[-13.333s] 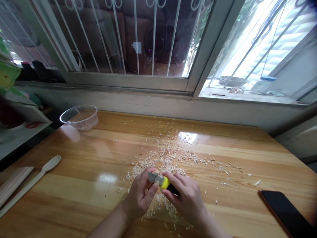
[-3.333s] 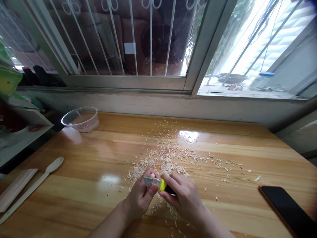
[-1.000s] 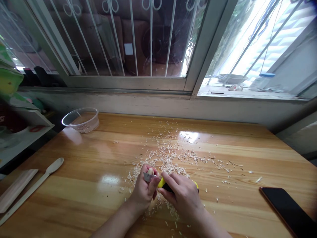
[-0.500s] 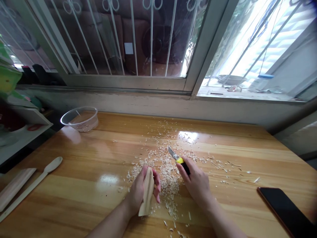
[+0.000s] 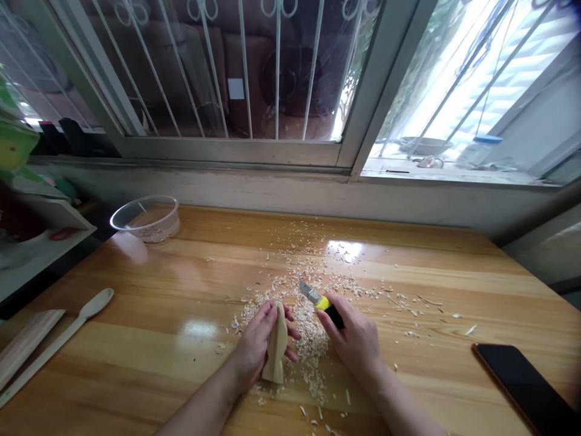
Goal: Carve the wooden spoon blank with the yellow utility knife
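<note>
The left hand (image 5: 255, 346) grasps a piece of wood (image 5: 276, 351) over the near middle of the table (image 5: 172, 369). The thumb lies at the upper end of the wood, while the other fingers come round behind it, and their tips show spread past its right edge. The wood slants a little, its upper end narrow and rounded, its lower end cut flat and pointing back toward the person. The right hand (image 5: 358, 336) is closed around the yellow and black handle of a knife (image 5: 322, 301), whose blade points up and to the left, clear of the wood. Pale shavings (image 5: 313, 342) lie scattered on the table beneath and between the hands, thickest near the knife and thinning toward the wall (image 5: 254, 188). A few longer curls sit near the front edge of the view. At the left lies a wooden spoon (image 5: 97, 303), with its bowl facing away from the person, just beside a flat board (image 5: 29, 342). A clear plastic tub (image 5: 166, 230) stands at the back left of the table, with small bits in its bottom. A dark phone (image 5: 521, 381) rests at the right, well apart from the right hand.
</note>
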The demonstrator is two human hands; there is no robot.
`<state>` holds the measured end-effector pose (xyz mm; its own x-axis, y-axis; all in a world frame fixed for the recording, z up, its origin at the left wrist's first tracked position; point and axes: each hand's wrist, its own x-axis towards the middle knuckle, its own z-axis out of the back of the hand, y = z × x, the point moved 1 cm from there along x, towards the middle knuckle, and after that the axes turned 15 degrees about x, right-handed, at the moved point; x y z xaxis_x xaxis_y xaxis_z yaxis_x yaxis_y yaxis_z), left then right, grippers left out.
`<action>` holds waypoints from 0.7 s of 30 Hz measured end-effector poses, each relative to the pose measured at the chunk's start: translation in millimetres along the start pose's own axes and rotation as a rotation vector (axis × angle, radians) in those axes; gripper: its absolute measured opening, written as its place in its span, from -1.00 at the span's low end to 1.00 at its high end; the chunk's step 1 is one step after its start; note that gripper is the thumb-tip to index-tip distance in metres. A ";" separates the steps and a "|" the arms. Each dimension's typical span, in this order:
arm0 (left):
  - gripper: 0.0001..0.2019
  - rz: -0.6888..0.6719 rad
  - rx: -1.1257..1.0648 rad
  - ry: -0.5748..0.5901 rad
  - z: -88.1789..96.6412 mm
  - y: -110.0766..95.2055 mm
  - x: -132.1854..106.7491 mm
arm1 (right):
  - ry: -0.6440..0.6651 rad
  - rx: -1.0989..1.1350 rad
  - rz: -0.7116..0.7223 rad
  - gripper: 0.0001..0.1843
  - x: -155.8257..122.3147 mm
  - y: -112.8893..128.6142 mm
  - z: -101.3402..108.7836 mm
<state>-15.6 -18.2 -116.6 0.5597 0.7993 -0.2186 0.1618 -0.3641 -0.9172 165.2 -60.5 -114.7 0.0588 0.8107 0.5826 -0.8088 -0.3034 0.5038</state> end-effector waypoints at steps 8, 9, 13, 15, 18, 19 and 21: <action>-0.67 -0.126 0.253 0.041 4.6 4.5 -5.4 | 0.163 0.024 0.104 -0.58 -3.1 16.8 -5.9; -0.66 -0.152 0.296 0.036 5.3 4.8 -5.9 | 0.181 0.021 0.122 -0.57 -3.2 19.6 -6.3; -0.65 -0.162 0.387 0.034 7.2 6.1 -7.2 | 0.208 0.025 0.144 -0.55 -3.2 25.4 -6.2; -0.66 -0.173 0.432 0.037 9.2 7.8 -7.2 | 0.211 0.023 0.149 -0.55 -3.4 24.9 -5.6; -0.71 -0.180 0.499 0.038 13.8 11.9 -6.4 | 0.221 0.021 0.156 -0.55 -3.6 22.6 -5.1; -0.72 -0.174 0.512 0.032 15.0 13.1 -6.0 | 0.225 0.021 0.158 -0.55 -3.6 22.0 -4.9; -0.73 -0.163 0.522 0.015 15.5 14.4 -5.1 | 0.220 0.015 0.171 -0.54 -3.2 21.5 -4.6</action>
<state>-28.7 -20.1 -133.9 0.5736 0.8171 -0.0587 -0.1755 0.0526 -0.9831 144.9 -67.4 -108.7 -0.2080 0.8358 0.5081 -0.7871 -0.4514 0.4204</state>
